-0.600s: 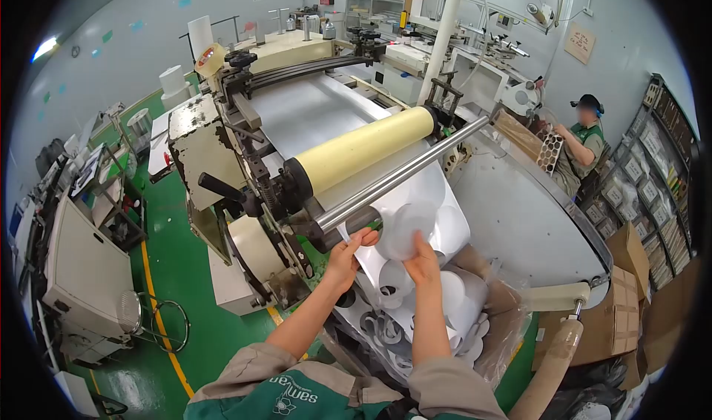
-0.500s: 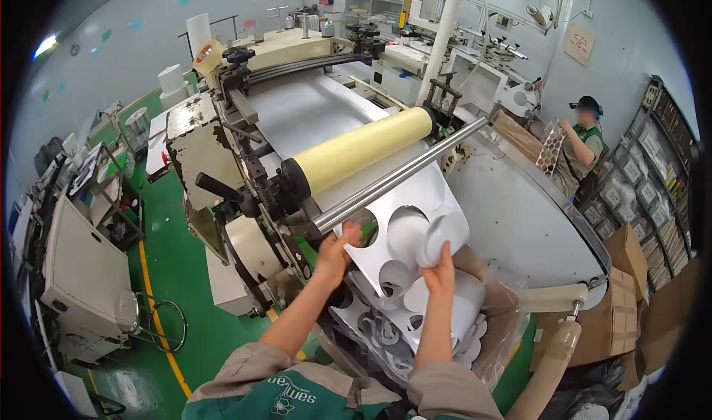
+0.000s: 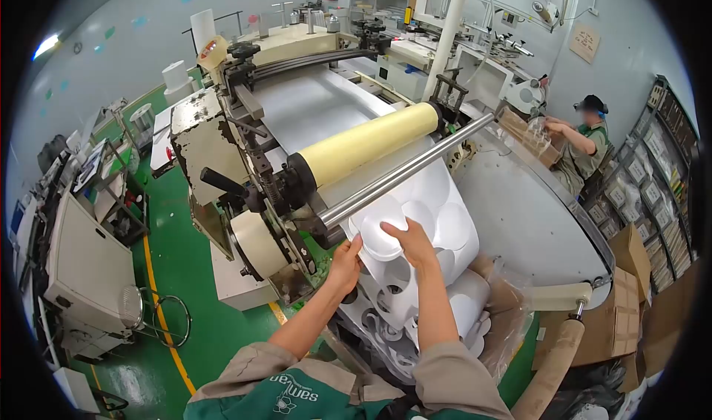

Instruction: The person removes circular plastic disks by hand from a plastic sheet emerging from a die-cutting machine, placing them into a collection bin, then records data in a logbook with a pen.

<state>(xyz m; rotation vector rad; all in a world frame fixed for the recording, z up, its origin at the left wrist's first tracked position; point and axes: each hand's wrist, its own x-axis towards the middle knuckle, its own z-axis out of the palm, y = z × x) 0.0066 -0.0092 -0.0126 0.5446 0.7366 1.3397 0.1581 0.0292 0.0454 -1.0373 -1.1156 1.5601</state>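
Note:
Round white discs (image 3: 377,226), looking like a small stack, lie between my hands just below the steel bar. My right hand (image 3: 417,246) grips their right rim, thumb on top. At their lower left rim, my left hand (image 3: 345,267) is closed with its thumb against the edge. Beneath and beside them hangs the white sheet (image 3: 443,251) with round cuts, coming down from under the steel bar (image 3: 408,171). Some of its circles are open holes, while others are still filled. Lower down, white cut-out scrap (image 3: 393,338) is heaped in a clear plastic bag (image 3: 506,323).
A yellow roller (image 3: 371,144) spans the machine behind the bar, and a black lever (image 3: 222,181) sticks out at its left. To the right slopes a grey metal panel (image 3: 519,212). Cardboard boxes (image 3: 615,316) stand at lower right. A co-worker (image 3: 587,147) sits beyond the panel.
My right hand has moved left with the discs, from the sheet's middle to its upper left. My left hand has come away from the hole to the discs' rim. The co-worker's hands have lowered.

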